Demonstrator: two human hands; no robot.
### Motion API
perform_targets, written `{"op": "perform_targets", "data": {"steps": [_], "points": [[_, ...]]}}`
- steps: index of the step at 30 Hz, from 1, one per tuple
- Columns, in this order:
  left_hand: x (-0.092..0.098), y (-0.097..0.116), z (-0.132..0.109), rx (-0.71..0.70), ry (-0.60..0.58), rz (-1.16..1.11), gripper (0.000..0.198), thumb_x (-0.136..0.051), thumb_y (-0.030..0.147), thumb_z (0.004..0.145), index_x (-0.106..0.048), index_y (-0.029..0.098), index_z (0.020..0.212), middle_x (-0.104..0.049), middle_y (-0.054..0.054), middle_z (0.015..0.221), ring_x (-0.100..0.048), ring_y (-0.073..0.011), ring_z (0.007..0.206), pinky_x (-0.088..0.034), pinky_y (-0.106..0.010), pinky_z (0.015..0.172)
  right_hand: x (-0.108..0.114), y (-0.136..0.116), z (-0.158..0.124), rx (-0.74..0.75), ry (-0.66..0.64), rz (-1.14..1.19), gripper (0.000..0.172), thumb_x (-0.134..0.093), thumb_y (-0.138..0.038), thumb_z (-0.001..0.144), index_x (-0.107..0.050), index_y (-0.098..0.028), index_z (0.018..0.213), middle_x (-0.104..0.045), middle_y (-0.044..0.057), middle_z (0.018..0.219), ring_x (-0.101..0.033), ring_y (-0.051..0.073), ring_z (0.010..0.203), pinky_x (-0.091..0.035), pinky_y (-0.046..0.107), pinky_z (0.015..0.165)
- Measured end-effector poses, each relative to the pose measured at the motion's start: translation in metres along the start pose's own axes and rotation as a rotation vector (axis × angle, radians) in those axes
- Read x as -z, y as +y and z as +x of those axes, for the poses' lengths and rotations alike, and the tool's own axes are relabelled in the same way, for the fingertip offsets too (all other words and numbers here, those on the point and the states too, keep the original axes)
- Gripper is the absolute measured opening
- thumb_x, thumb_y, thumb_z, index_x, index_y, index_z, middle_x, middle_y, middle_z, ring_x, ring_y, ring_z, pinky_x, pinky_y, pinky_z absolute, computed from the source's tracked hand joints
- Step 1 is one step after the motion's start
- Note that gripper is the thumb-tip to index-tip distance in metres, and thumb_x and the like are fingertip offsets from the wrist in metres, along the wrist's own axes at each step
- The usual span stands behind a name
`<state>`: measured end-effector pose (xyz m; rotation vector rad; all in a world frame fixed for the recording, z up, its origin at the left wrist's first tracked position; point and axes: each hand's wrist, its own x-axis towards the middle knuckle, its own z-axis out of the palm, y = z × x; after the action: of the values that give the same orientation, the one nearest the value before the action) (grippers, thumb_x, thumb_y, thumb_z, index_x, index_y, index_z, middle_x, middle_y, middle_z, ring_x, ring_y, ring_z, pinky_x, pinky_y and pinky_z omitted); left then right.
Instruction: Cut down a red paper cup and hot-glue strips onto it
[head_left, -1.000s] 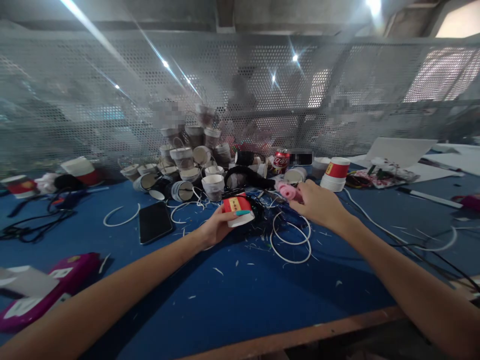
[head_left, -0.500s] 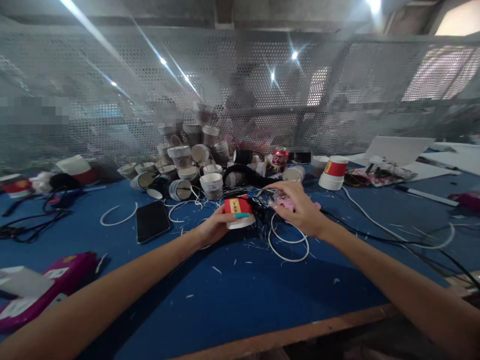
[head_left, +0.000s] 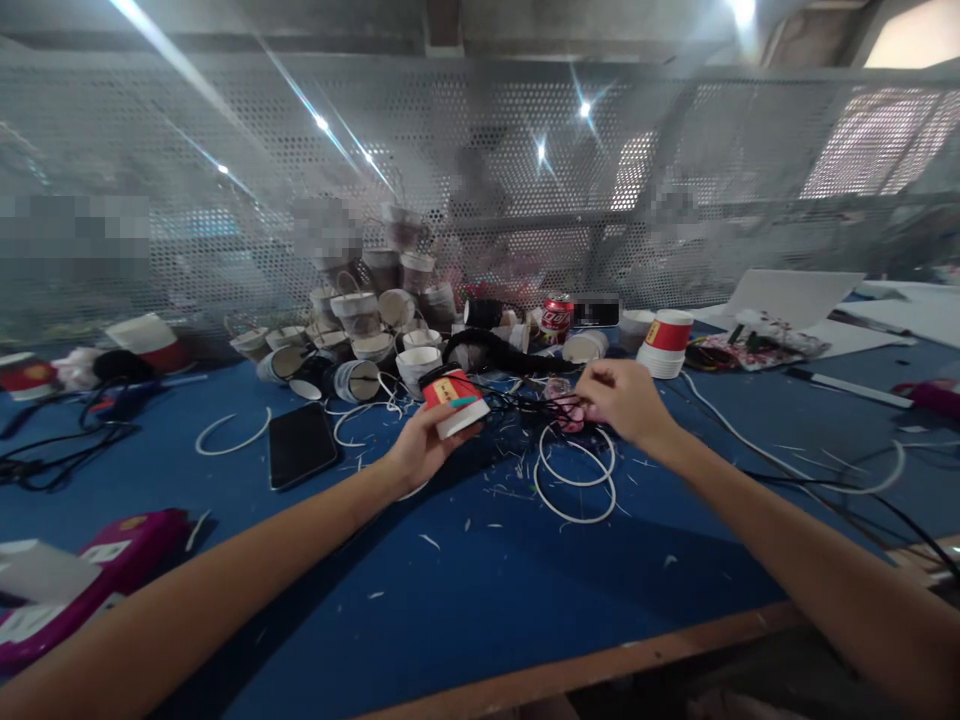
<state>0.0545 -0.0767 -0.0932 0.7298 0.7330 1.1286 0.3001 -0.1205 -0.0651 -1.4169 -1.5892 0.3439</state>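
My left hand (head_left: 420,448) is wrapped round a red and white paper cup (head_left: 454,405), tilted with its white end toward the lower right. Black cord (head_left: 525,402) lies about the cup's far end and stretches across to my right hand (head_left: 626,402). The right fingers are pinched together on the cord's right end, though the exact grip is partly hidden. Just left of those fingertips is a small pink object (head_left: 571,415), whose kind I cannot make out. Below it, white cord (head_left: 576,521) lies in loops on the blue table (head_left: 480,610).
Small string-handled cups (head_left: 356,315) are piled at the back. A red drink can (head_left: 557,318) and stacked paper cups (head_left: 664,345) stand to their right. A black phone (head_left: 302,447) and purple case (head_left: 142,540) lie left. A perforated metal screen (head_left: 525,220) closes the back.
My left hand has tilted the cup and shifted it slightly left. My right hand has moved right, its fingers closing, and black cord now stretches between the hands.
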Motion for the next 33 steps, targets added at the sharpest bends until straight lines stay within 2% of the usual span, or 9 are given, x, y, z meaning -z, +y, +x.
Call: {"op": "perform_targets", "data": {"steps": [3, 6, 8, 12, 15, 18, 20, 26, 33], "points": [[-0.002, 0.002, 0.005, -0.048, 0.106, -0.053, 0.015, -0.056, 0.009, 0.068, -0.064, 0.007, 0.081, -0.070, -0.011, 0.079, -0.066, -0.0218, 0.079, -0.052, -0.038, 0.081, 0.019, 0.002, 0.008, -0.031, -0.172, 0.115, 0.031, -0.046, -0.028, 0.070, -0.049, -0.019, 0.041, -0.049, 0.001, 0.039, -0.046, 0.012, 0.039, -0.034, 0.026, 0.041], [-0.001, 0.002, 0.008, -0.073, 0.158, -0.067, 0.013, -0.055, 0.010, 0.070, -0.063, 0.008, 0.080, -0.070, -0.011, 0.078, -0.066, -0.0208, 0.078, -0.054, -0.035, 0.078, 0.028, -0.001, 0.012, -0.036, -0.397, 0.191, 0.043, -0.035, -0.043, 0.079, -0.055, -0.019, 0.049, -0.054, 0.004, 0.044, -0.047, 0.013, 0.039, -0.033, 0.027, 0.040], [0.000, 0.001, 0.007, -0.065, 0.154, -0.041, 0.013, -0.055, 0.008, 0.069, -0.063, 0.008, 0.079, -0.070, -0.010, 0.078, -0.066, -0.0207, 0.077, -0.054, -0.035, 0.076, 0.026, -0.002, 0.012, 0.018, -0.345, 0.078, 0.051, -0.030, -0.049, 0.083, -0.050, -0.019, 0.047, -0.050, 0.004, 0.043, -0.045, 0.013, 0.041, -0.034, 0.028, 0.043], [0.001, -0.001, 0.004, -0.012, 0.071, 0.070, 0.021, -0.058, 0.006, 0.064, -0.063, 0.009, 0.084, -0.071, -0.010, 0.079, -0.067, -0.0212, 0.074, -0.053, -0.033, 0.074, 0.008, 0.000, 0.007, 0.337, -0.023, -0.296, 0.045, -0.053, -0.044, 0.077, -0.036, -0.020, 0.042, -0.048, 0.004, 0.056, -0.048, 0.018, 0.065, -0.041, 0.037, 0.067], [0.003, -0.003, 0.002, -0.009, -0.022, 0.133, 0.028, -0.062, 0.006, 0.059, -0.064, 0.009, 0.087, -0.072, -0.009, 0.081, -0.067, -0.0210, 0.074, -0.052, -0.032, 0.075, -0.006, -0.002, -0.001, 0.505, -0.069, -0.140, 0.021, -0.062, -0.036, 0.071, -0.050, -0.020, 0.066, -0.053, 0.008, 0.092, -0.049, 0.023, 0.092, -0.040, 0.044, 0.084], [0.004, -0.003, 0.002, -0.010, -0.145, 0.189, 0.034, -0.067, 0.010, 0.055, -0.065, 0.010, 0.088, -0.072, -0.008, 0.081, -0.066, -0.0202, 0.075, -0.049, -0.030, 0.078, -0.016, -0.008, -0.013, 0.460, -0.225, 0.238, 0.034, -0.056, -0.036, 0.079, -0.044, -0.025, 0.109, -0.041, 0.009, 0.124, -0.050, 0.020, 0.099, -0.045, 0.040, 0.084], [0.005, -0.004, 0.003, -0.001, -0.217, 0.224, 0.035, -0.070, 0.012, 0.052, -0.066, 0.010, 0.087, -0.072, -0.007, 0.079, -0.066, -0.0194, 0.074, -0.048, -0.030, 0.077, -0.021, -0.013, -0.022, 0.422, -0.349, 0.393, 0.039, -0.049, -0.035, 0.084, -0.034, -0.029, 0.120, -0.031, 0.008, 0.137, -0.053, 0.016, 0.093, -0.046, 0.039, 0.083], [0.008, -0.006, 0.005, -0.031, -0.312, 0.245, 0.037, -0.073, 0.014, 0.053, -0.066, 0.013, 0.089, -0.072, -0.004, 0.080, -0.064, -0.0168, 0.071, -0.047, -0.030, 0.078, -0.030, -0.022, -0.035, 0.331, -0.677, 0.453, 0.021, -0.047, -0.034, 0.087, -0.041, -0.025, 0.106, -0.034, 0.008, 0.141, -0.051, 0.008, 0.066, -0.047, 0.032, 0.066], [0.007, -0.005, 0.002, -0.038, -0.336, 0.259, 0.035, -0.072, 0.013, 0.054, -0.067, 0.013, 0.089, -0.072, -0.006, 0.083, -0.065, -0.0185, 0.075, -0.046, -0.030, 0.079, -0.039, -0.023, -0.037, 0.258, -0.673, 0.462, 0.024, -0.041, -0.040, 0.089, -0.043, -0.024, 0.107, -0.039, 0.009, 0.137, -0.048, 0.007, 0.060, -0.049, 0.030, 0.061]]}}
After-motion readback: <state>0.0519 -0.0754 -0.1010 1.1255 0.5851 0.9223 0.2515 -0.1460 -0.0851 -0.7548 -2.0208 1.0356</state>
